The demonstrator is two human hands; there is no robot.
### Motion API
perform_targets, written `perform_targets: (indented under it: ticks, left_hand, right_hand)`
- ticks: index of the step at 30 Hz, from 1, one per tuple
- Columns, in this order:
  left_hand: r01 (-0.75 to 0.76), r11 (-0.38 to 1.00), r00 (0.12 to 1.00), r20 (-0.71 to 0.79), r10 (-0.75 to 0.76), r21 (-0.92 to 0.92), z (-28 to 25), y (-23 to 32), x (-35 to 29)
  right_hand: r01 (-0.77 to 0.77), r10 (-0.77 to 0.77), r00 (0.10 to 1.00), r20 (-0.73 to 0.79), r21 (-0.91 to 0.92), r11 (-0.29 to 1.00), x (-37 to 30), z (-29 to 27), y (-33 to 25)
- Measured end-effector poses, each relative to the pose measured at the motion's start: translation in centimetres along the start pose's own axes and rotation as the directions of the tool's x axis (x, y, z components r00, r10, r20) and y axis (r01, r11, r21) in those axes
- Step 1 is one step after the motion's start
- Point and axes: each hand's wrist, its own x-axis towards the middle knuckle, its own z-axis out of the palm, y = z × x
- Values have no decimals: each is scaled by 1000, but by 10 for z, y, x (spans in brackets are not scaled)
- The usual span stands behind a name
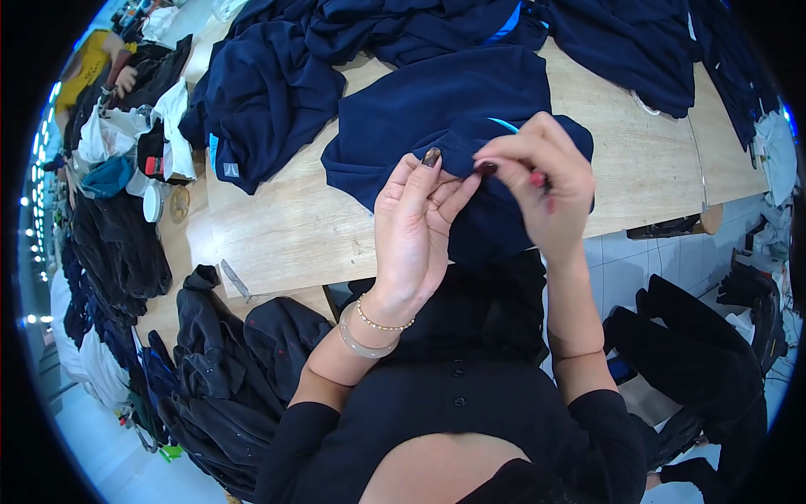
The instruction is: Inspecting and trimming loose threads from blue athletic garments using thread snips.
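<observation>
A navy garment (437, 92) with a light blue stripe lies bunched on the table in front of me. My left hand (416, 214) is closed on a fold of it, thumb on top, and a bracelet and a bangle circle that wrist. Close by on the right, my right hand (550, 181) has thumb and forefinger pinched together at the same fold. Whatever lies between those fingertips is too small to make out. Inside its curled fingers sits a small red tool (538, 179), mostly hidden, so its kind does not show.
More navy garments (269, 92) are heaped across the wooden table (294, 227). Dark clothes (218, 370) pile up at the left. A white round container (154, 203) stands by the table's left side. Another person's hand (126, 80) shows at the upper left.
</observation>
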Motion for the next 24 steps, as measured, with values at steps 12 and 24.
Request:
perform_targets:
  ticks: [12,24]
  left_hand:
    - [29,992,999,30,-33,121,-7,10,2]
    - [96,991,995,24,-98,98,-6,13,-1]
  right_hand:
    - [-253,270,943,196,-108,961,11,-60,2]
    - [252,-180,952,248,-301,920,20,-45,0]
